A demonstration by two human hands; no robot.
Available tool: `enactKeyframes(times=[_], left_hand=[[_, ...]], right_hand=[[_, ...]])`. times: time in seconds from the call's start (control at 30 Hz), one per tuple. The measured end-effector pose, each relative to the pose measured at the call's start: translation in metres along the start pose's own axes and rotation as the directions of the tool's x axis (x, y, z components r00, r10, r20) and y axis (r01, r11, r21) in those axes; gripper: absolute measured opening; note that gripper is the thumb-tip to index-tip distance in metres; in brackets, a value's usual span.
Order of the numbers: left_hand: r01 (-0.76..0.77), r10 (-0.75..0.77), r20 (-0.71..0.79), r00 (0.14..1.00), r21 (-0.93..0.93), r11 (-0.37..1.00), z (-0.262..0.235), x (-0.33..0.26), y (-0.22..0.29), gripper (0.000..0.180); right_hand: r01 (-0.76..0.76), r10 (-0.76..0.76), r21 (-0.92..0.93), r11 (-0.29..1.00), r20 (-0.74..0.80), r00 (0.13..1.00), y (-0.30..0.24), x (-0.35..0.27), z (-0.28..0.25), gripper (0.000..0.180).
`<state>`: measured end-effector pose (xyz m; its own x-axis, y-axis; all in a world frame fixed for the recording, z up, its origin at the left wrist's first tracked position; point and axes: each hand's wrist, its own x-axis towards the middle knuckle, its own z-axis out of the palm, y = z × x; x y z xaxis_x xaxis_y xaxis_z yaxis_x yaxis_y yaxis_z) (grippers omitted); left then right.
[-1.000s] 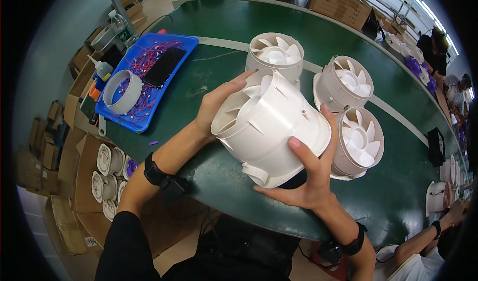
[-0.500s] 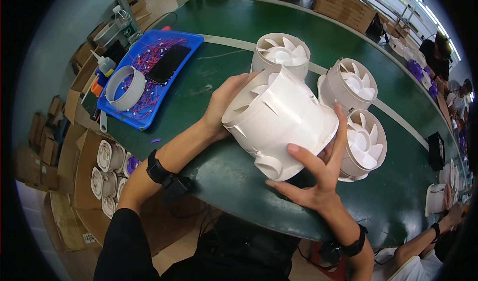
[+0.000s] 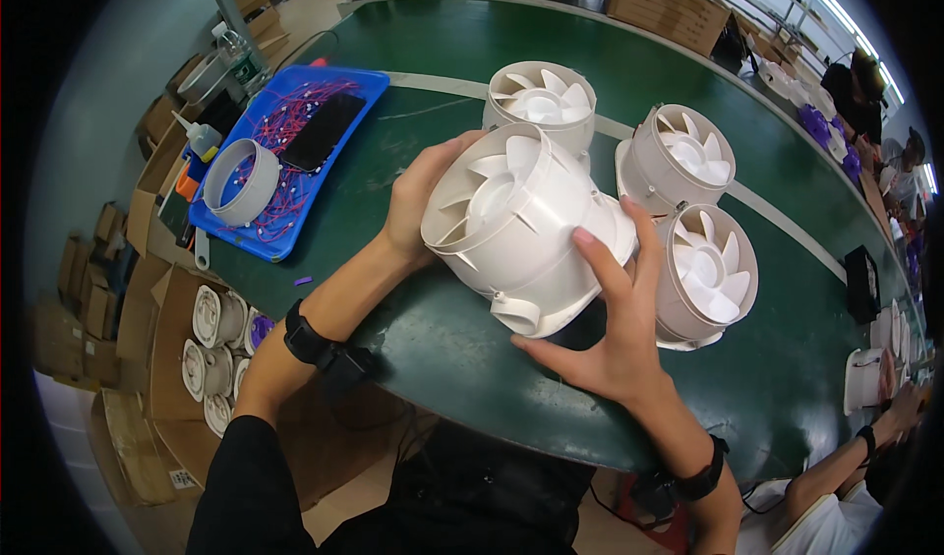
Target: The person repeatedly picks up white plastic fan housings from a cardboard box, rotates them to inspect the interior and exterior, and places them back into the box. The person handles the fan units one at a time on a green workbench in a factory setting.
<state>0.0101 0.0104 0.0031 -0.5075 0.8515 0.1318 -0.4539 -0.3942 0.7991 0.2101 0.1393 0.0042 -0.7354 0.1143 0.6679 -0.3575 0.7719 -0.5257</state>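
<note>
Both my hands hold a white plastic duct fan (image 3: 551,231), tilted so that its bladed opening faces up and to the left. My left hand (image 3: 418,196) is wrapped round its far left side, with the fingertips hidden behind the housing. At its flanged base, my right hand (image 3: 619,329) has thumb and fingers spread around the near right side. Beyond it stands another white fan (image 3: 541,98), blades up. To the right are two more, a far fan (image 3: 680,157) and a nearer fan (image 3: 706,270), both upright on the green table (image 3: 442,339).
At the left, a blue tray (image 3: 305,226) holds red wires, a black phone (image 3: 323,130) and a white ring (image 3: 241,183). Below the table edge, a cardboard box (image 3: 162,358) contains several white housings. Another person's hand (image 3: 900,412) is at the lower right.
The held fan has turned, its bladed opening now facing more toward me and showing more blades. It has shifted slightly left, and both hands moved with it.
</note>
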Motion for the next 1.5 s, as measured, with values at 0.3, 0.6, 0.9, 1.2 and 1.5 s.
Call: enactKeyframes(times=[0.3, 0.6, 0.9, 1.2, 1.5], left_hand=[[-0.154, 0.137, 0.086, 0.987, 0.224, 0.962, 0.005, -0.006, 0.003, 0.048], [-0.101, 0.098, 0.060, 0.993, 0.046, 0.994, 0.004, -0.004, 0.001, 0.050], [-0.124, 0.132, -0.018, 0.991, 0.231, 0.965, 0.001, -0.003, 0.012, 0.052], [-0.140, 0.136, 0.045, 0.990, 0.129, 0.982, 0.001, -0.007, 0.013, 0.060], [-0.128, 0.124, 0.102, 0.987, 0.036, 0.991, 0.012, -0.009, 0.008, 0.070]], right_hand=[[-0.083, 0.084, -0.036, 0.996, 0.022, 0.996, -0.001, -0.002, 0.002, 0.111], [0.117, -0.116, -0.025, 0.993, 0.026, 0.993, 0.006, -0.003, 0.004, 0.105], [0.060, -0.063, -0.075, 0.995, -0.041, 0.997, 0.000, -0.003, 0.003, 0.129], [-0.311, 0.410, 0.821, 0.479, 0.103, 0.906, -0.003, -0.004, 0.012, 0.142], [-0.397, 0.380, 0.807, 0.437, 0.234, 0.895, 0.007, -0.006, 0.009, 0.150]])
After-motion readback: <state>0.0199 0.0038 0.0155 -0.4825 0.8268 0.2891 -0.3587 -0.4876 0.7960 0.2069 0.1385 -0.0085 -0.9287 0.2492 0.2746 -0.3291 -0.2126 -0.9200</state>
